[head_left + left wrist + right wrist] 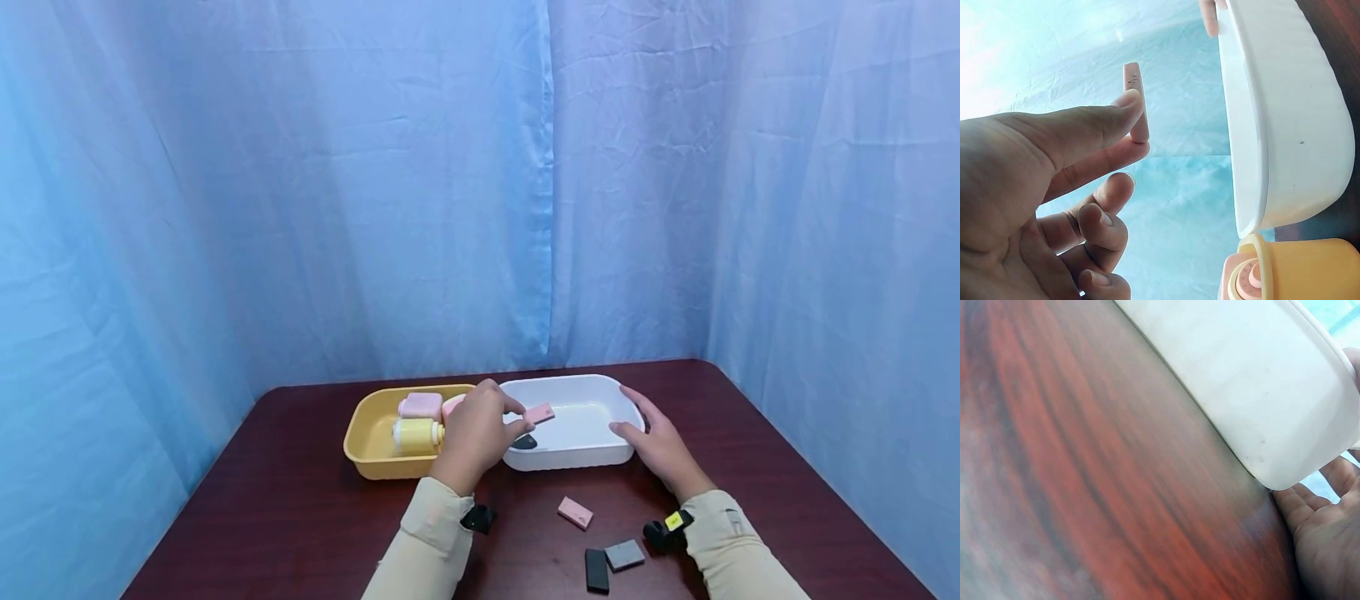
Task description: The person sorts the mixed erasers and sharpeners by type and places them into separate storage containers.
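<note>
My left hand pinches a small pink rectangular block between thumb and index finger, over the left part of the white tub. In the left wrist view the block stands on edge with small dark marks on its face, and the other fingers are loosely curled. My right hand grips the right end of the tub, thumb over the rim and fingers along the outer wall. A dark flat piece lies inside the tub near the left, partly hidden by my left hand.
A yellow tub stands left of the white one, holding a yellow bottle-like piece and pink pieces. On the table in front lie another pink block, a black block and a grey block. Blue curtains surround the table.
</note>
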A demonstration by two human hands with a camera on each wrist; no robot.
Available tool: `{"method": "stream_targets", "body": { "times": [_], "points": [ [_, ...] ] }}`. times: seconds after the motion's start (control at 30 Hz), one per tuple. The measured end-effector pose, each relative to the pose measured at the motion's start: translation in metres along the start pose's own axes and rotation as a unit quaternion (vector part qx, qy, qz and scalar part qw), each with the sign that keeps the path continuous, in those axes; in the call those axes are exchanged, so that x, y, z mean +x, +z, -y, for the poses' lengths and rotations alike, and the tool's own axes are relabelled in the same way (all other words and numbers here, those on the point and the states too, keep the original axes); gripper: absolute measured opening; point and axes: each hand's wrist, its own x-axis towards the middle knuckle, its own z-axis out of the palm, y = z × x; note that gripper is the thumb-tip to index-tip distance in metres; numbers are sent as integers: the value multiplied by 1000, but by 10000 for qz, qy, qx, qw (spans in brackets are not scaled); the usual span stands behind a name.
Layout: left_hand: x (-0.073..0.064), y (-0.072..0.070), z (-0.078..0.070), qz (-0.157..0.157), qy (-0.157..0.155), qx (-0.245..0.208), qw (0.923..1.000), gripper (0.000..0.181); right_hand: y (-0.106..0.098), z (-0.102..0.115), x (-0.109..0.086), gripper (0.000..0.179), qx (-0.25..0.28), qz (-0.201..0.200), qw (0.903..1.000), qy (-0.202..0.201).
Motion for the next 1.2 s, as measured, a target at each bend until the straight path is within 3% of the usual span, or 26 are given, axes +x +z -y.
{"method": "stream_targets", "body": {
  "times": [0.77, 1.2],
  "points": [
    [4, 18, 11, -598, 148, 41, 9981, 26, -1, 4, 0, 75, 5, -7, 10000, -22],
    [6, 33, 19, -588, -76, 194, 9981, 26, -1, 1, -1, 75, -36, -49, 10000, -70]
  ]
}}
